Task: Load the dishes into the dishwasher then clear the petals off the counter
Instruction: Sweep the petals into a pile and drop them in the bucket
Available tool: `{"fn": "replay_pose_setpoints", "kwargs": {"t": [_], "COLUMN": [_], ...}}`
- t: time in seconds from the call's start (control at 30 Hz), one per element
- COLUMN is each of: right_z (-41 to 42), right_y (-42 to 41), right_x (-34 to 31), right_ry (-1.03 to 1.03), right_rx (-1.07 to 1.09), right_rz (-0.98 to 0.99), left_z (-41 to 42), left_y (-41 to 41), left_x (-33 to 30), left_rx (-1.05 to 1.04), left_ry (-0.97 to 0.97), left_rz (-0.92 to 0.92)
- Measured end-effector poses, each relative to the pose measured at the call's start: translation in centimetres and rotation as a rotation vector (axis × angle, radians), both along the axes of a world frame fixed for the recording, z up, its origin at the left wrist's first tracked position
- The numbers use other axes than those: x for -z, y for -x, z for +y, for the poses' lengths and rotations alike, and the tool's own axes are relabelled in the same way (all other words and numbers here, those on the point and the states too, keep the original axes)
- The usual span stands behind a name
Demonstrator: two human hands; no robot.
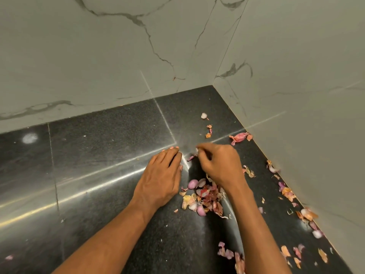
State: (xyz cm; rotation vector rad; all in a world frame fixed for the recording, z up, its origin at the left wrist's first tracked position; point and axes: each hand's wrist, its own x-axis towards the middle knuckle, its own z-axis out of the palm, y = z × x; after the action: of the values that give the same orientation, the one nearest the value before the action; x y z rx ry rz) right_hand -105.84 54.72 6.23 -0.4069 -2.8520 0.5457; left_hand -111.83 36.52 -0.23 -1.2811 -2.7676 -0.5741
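We see both bare hands down on the polished black speckled stone counter (98,155), in the corner where two pale grey marble-veined wall panels (98,46) meet. Our left hand (162,175) lies palm down with its fingers straight and close together, fingertips resting on the stone. Our right hand (219,163) has its fingers curled inward, pinching a small pale petal (197,150) at the fingertips; a dark pink petal (191,157) lies just below them on the counter. Between our two wrists sits a gathered heap of pink, cream and orange dried petals (201,198). More loose petals (286,192) are scattered along the right-hand wall edge, and a crumpled red petal (240,137) lies near the corner beyond our right hand.
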Motion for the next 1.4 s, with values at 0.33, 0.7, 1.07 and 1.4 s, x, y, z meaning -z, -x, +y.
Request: {"fn": "replay_pose_setpoints", "kwargs": {"t": [0.33, 0.7, 1.07, 1.4], "right_z": [3.5, -1.8, -1.4, 5.7], "right_y": [10.9, -5.4, 1.4, -4.7], "right_x": [4.6, 0.0, 5.1, -2.2], "right_ry": [0.004, 0.142, -0.062, 0.146], "right_rx": [0.100, 0.114, -0.143, 0.239], "right_rz": [-0.271, 0.197, -0.263, 0.171], "left_z": [-0.1, 0.1, 0.1, 0.0], "left_y": [-0.1, -0.3, 0.0, -0.1], "left_x": [-0.1, 0.1, -0.2, -0.2], "left_rx": [-0.037, -0.037, -0.028, -0.013], "left_ry": [0.003, 0.029, -0.017, -0.016], "left_rz": [-0.036, -0.003, -0.003, 0.016]}}
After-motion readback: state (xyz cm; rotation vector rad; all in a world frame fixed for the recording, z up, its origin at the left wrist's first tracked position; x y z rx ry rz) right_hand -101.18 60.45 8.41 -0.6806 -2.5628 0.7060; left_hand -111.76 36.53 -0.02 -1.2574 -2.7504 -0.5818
